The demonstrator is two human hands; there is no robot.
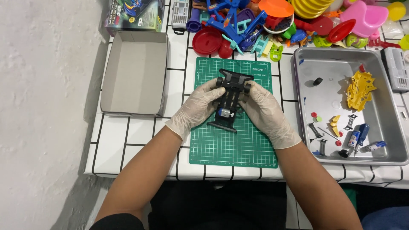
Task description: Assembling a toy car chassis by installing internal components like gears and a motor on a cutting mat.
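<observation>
A black toy car chassis (pixel 229 99) sits over the middle of a green cutting mat (pixel 232 145), its front end pointing away from the person and small black wheels showing at that far end. A small silver and blue motor part shows near its near end. The left hand (pixel 197 106), in a pale thin glove, grips the chassis from its left side, fingers (pixel 209 89) curled onto the edge by the front wheel. The right hand (pixel 265 111), gloved the same way, holds the opposite side, its fingers closed against the right front wheel. Both hands are thus clasped on the chassis; whether it rests on the mat or is lifted slightly cannot be told.

The mat lies on a white tiled desk (pixel 128 140) with dark grout lines. To the left of the mat stands an open grey cardboard box lid (pixel 135 72). To the right is a metal tray (pixel 385 149) holding a yellow plastic parts frame (pixel 360 89), a loose black wheel (pixel 318 81), small black and coloured bits and a blue-handled screwdriver (pixel 358 135). Beyond the mat, along the far edge of the desk, is a heap of colourful plastic toys (pixel 272 21).
</observation>
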